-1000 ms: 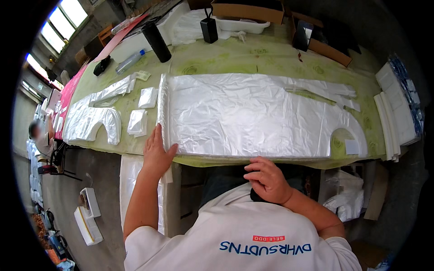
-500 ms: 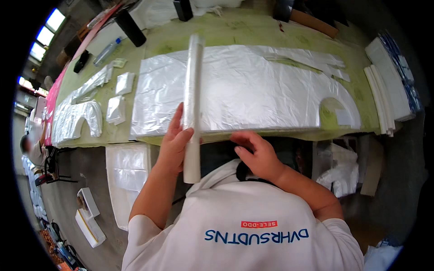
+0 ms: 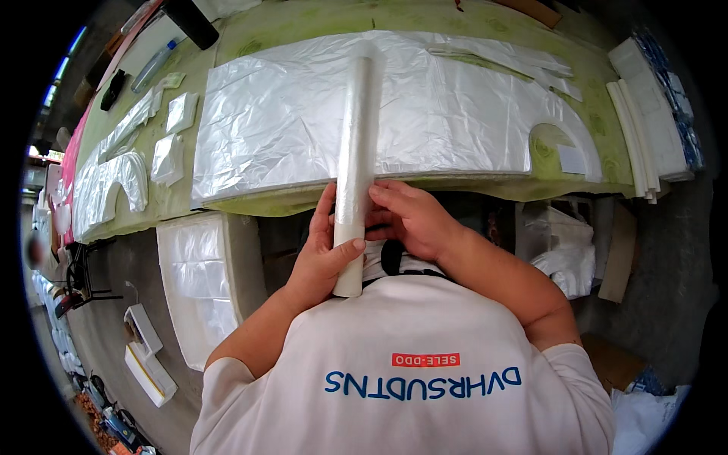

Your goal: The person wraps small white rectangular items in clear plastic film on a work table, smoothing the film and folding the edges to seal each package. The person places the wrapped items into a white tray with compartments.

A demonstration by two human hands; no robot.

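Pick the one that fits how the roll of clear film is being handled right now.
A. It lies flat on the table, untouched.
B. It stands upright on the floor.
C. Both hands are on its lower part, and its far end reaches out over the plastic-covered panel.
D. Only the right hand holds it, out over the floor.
C: the left hand wraps the lower end of the roll of clear film while the right hand touches its side; the far end lies over the plastic-covered panel.

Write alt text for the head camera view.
Both hands, left hand and right hand, hold a roll of clear plastic film upright-looking over a green worktable covered by a large plastic-wrapped white panel.
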